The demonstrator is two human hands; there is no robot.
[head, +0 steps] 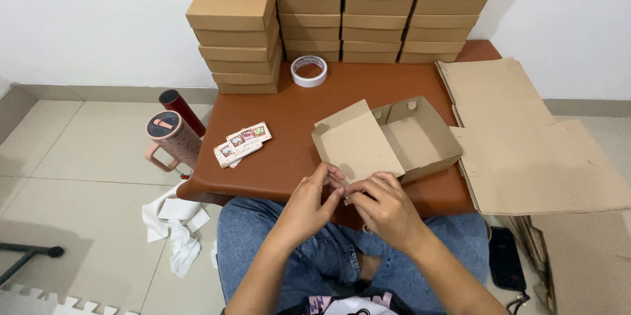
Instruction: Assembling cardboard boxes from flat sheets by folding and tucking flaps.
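We sit at a low brown table (296, 124) with an open cardboard box (388, 141) lying just beyond our hands, at the near edge of the tabletop and slightly right of centre. The box's long axis runs from near left to far right; its lid (355, 144) folds out to the left and lies nearly flat, while the tray part stands open on the right. Both hands meet at the near edge of that lid, so the box lies directly ahead and slightly far of them, and neither hand is clearly nearer. Our left hand (309, 200) has its fingers curled, with thumb and forefinger pinched together at the lid edge. Our right hand (384, 206) is likewise curled, its fingertips pressed against those of the left on a small piece of cardboard or tab; what exactly is pinched is too small to tell. Left of the box lies a small stack of sticker labels (242, 144), well apart from the hands. A tape roll (309, 70) sits farther back, in front of stacked closed boxes (328, 12). Flat unfolded cardboard sheets (526, 144) lie to the right, overhanging the table edge. A pink tumbler (172, 139) stands on the floor at left.
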